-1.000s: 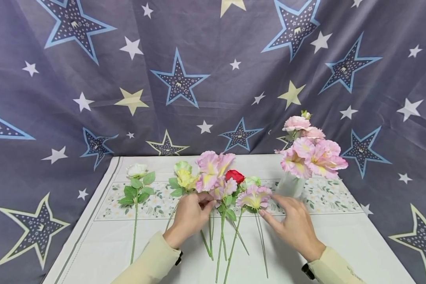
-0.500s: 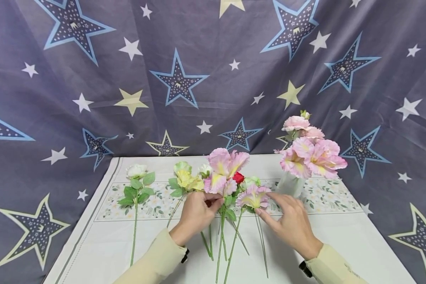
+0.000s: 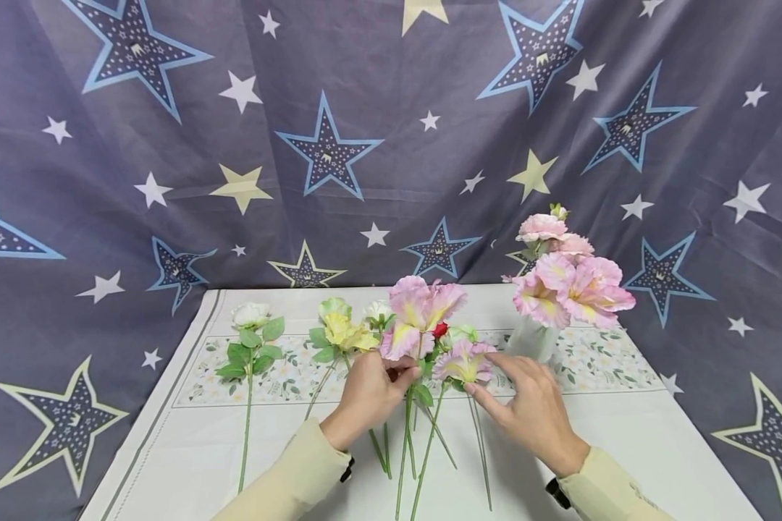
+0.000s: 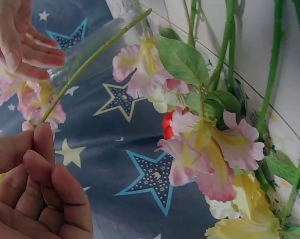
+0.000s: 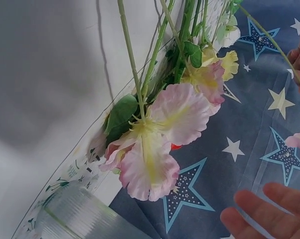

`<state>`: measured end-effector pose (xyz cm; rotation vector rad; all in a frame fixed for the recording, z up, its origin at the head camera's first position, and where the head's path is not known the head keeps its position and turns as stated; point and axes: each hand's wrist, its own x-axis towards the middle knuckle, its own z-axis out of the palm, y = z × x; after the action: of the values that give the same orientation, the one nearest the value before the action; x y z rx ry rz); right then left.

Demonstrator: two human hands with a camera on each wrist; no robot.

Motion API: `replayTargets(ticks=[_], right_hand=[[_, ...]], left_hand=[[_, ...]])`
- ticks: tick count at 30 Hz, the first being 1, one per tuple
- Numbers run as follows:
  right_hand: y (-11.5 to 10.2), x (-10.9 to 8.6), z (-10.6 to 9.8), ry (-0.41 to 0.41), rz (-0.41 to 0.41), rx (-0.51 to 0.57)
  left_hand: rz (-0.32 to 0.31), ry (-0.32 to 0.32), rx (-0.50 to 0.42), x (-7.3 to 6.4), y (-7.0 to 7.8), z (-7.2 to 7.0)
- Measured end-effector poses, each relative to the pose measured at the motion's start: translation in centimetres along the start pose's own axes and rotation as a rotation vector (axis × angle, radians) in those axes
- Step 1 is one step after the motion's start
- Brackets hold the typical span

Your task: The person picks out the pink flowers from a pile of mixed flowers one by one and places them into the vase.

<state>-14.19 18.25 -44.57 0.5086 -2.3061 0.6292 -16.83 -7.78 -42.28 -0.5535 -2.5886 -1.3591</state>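
My left hand (image 3: 378,391) pinches the thin green stem (image 4: 85,67) of a pink iris-like flower (image 3: 423,307) between thumb and fingertips. Its yellow-centred bloom rises above the hand in the head view, overlapping other flowers behind. My right hand (image 3: 534,405) has its fingers extended, with nothing in them; its fingertips overlap a lying pink flower (image 3: 465,360) in the head view. The right wrist view shows that flower (image 5: 154,139) clear of the right fingers (image 5: 264,214). Another pink flower (image 4: 209,149) lies among the stems.
A frosted vase (image 3: 528,340) of pink flowers (image 3: 573,286) stands back right. A white rose (image 3: 250,313) lies at left, a yellow flower (image 3: 348,333) and a mostly hidden red rose (image 3: 440,330) mid-table. Several stems (image 3: 407,449) cross toward the front. A starry curtain (image 3: 365,145) hangs behind.
My left hand has moved to the right with the pink flower, whose bloom now covers more of the red rose. The right hand has shifted only slightly left.
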Motion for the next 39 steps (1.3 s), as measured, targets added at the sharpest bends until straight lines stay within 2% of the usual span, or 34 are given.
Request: replayTargets(ticks=[4, 10, 17, 21, 30, 39], right_hand=[[-0.1, 0.2, 0.1, 0.009, -0.021, 0.002], [-0.4, 0.2, 0.3, 0.017, -0.044, 0.02], [-0.8, 0.4, 0.5, 0.028, -0.072, 0.053], [-1.1, 0.6, 0.7, 0.037, -0.096, 0.083], [-2.0, 1.1, 1.0, 0.036, -0.141, 0.16], [-2.5, 1.3, 1.7, 0.066, -0.177, 0.224]], left_hand=[[0.02, 0.004, -0.005, 0.1, 0.3, 0.2], [0.104, 0.016, -0.043, 0.3, 0.7, 0.6], [0.088, 0.012, -0.089, 0.4, 1.4, 1.0], [0.1, 0.016, -0.098, 0.5, 1.6, 1.2], [0.151, 0.069, -0.057, 0.7, 1.9, 1.7], [0.163, 0.072, -0.051, 0.9, 2.1, 1.9]])
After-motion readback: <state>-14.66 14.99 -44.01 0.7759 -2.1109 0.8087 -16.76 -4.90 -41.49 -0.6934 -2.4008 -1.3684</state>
